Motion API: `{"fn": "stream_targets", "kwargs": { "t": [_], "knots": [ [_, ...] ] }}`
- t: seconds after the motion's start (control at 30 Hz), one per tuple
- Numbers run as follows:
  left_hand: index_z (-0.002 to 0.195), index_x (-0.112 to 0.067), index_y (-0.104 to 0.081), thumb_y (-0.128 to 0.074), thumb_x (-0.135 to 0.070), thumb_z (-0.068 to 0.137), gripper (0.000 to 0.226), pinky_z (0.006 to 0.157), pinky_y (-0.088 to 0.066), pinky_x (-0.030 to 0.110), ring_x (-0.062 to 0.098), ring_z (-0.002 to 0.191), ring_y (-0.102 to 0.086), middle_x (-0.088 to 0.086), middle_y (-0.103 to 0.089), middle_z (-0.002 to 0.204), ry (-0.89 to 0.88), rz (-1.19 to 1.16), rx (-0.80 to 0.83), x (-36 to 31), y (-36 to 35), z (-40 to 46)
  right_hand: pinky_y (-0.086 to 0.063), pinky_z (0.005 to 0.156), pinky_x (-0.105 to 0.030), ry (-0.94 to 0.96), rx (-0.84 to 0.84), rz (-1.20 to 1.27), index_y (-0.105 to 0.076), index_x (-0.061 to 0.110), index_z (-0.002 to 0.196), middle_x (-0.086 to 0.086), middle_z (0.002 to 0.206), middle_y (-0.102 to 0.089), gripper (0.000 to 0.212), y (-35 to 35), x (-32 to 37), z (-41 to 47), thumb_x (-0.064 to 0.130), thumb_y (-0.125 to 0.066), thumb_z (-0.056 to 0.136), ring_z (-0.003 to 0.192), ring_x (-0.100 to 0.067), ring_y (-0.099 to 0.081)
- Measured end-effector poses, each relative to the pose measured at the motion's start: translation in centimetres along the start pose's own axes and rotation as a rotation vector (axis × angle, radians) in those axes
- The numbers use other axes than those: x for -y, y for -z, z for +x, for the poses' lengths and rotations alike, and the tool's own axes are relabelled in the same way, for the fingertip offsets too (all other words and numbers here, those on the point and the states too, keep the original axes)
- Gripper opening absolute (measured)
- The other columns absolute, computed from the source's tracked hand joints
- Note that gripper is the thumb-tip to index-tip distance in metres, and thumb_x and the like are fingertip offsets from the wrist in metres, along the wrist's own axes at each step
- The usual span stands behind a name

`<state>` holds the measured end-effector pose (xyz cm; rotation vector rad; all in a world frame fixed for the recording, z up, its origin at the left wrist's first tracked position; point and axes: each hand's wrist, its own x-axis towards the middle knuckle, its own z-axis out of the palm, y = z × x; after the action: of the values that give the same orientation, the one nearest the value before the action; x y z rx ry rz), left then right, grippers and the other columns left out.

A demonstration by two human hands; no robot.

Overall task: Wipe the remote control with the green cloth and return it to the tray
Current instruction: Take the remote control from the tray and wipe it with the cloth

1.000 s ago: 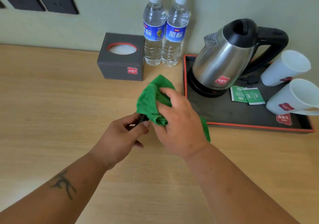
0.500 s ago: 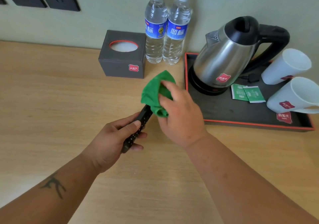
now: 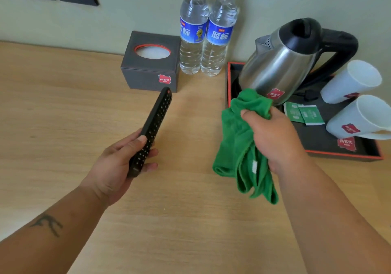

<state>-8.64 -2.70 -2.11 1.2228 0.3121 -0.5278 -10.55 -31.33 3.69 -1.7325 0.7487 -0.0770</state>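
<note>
While your left hand (image 3: 118, 166) grips the remote control (image 3: 151, 131) by its lower end above the desk (image 3: 63, 109), right hand (image 3: 273, 134) clutches the limp green cloth (image 3: 237, 147); remote's rigid, light, probably slick, so keep hold low toward the tray (image 3: 347, 156).

soft even daylight, wide-angle edge distortion

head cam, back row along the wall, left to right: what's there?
Tissue box → first water bottle → second water bottle → kettle on the tray → white cups.
</note>
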Motion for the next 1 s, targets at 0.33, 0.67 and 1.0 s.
{"fn": "stream_targets", "kwargs": {
  "t": [0.33,0.67,1.0],
  "knots": [
    [0.128,-0.017,-0.065,-0.063,-0.028,0.082,0.047,0.064,-0.060,0.030,0.016,0.088,-0.071,0.002,-0.072,0.107,-0.031,0.027,-0.041,0.0,-0.5,0.7,-0.019,0.123,-0.036,0.419,0.364,-1.103,-0.026,0.007,0.155,-0.019,0.163,-0.022,0.074,-9.1,-3.0,-1.9,0.020,-0.061,0.091,0.150,-0.032,-0.023],
    [0.122,-0.020,-0.069,-0.053,-0.027,0.095,0.032,0.070,-0.057,0.032,0.020,0.097,-0.069,0.007,-0.071,0.104,0.020,0.003,0.028,-0.3,-1.2,1.2,-0.054,0.079,-0.032,0.484,0.538,-0.911,-0.067,0.028,0.109,0.007,0.103,-0.070,0.033,-6.2,-2.9,-2.9,0.022,-0.073,0.078,0.096,-0.019,-0.067],
    [0.126,-0.004,-0.063,-0.035,-0.032,0.097,0.048,0.054,-0.051,0.030,0.027,0.076,-0.066,0.020,-0.068,0.102,0.124,-0.114,0.139,-1.0,-2.8,0.1,-0.056,0.075,-0.039,0.094,0.571,-0.620,-0.065,0.025,0.093,0.006,0.083,-0.069,0.015,-3.4,-2.7,-2.7,0.033,-0.061,0.082,0.078,-0.020,-0.065]
  ]
}}
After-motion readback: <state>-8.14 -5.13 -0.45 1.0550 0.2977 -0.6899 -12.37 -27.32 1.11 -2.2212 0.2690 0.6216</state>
